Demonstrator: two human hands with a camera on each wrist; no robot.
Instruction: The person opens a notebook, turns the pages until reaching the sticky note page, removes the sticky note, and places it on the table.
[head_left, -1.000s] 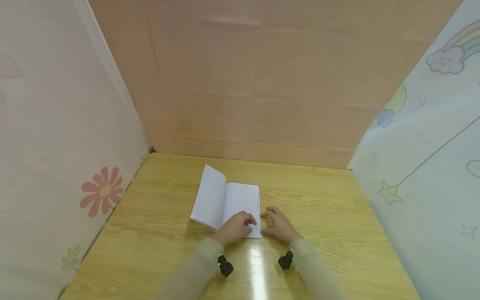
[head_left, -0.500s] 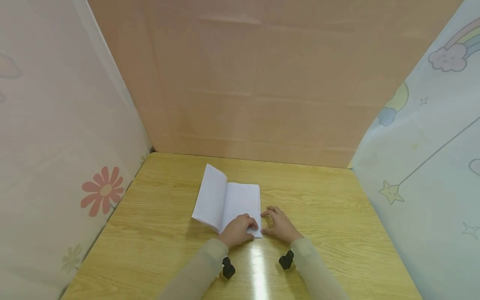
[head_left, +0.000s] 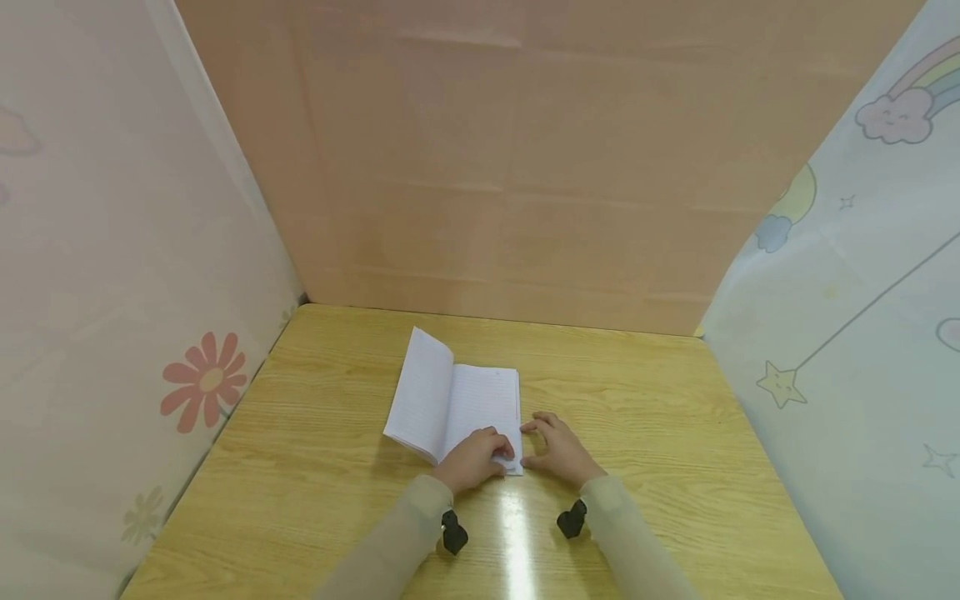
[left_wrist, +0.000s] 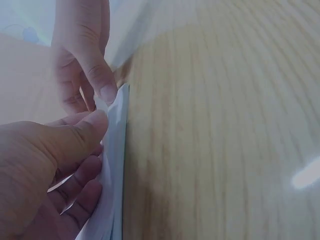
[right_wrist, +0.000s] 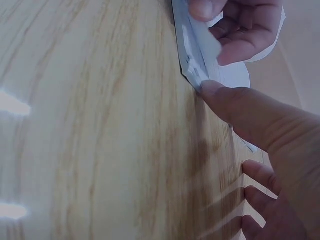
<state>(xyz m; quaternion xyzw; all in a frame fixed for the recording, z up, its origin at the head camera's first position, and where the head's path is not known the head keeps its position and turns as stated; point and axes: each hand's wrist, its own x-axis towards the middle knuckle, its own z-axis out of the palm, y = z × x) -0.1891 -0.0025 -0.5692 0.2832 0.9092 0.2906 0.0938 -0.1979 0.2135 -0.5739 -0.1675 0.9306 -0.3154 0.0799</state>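
Head camera view: a person leans two bare hands over a white lined notebook (head_left: 480, 396) spread on a wood-grain table (head_left: 660, 417), just past six o'clock from the frame's centre. The notebook's left leaves (head_left: 422, 396) tilt up off the tabletop toward ten o'clock; its right-hand page lies lower, faint ruled lines visible.

At the page's five o'clock corner, the left hand (head_left: 468, 461) holds a narrow grip, pinching paper between thumb and curled fingers. Left wrist view shows that thumb (left_wrist: 95, 122) pressed to the sheet close to the near edge, with the fingers beyond it.

Across the corner, at four o'clock from the notebook's middle, the right hand (head_left: 562, 452) keeps a looser, wider shape. Right wrist view catches its thumb tip touching the slightly crumpled corner (right_wrist: 196, 72), the other fingers apart from one another; it grips nothing.

Pale sleeves (head_left: 397, 533) cover both forearms, a small black device (head_left: 572, 519) at each wrist. Glare (head_left: 516, 542) streaks the tabletop near six o'clock, between the forearms. A peach-coloured backdrop (head_left: 510, 167) rises at twelve o'clock. On the side panels, a red flower (head_left: 211, 381) shows between eight and nine o'clock, a yellow star (head_left: 781, 385) between three and four, and a rainbow (head_left: 933, 83) at two.
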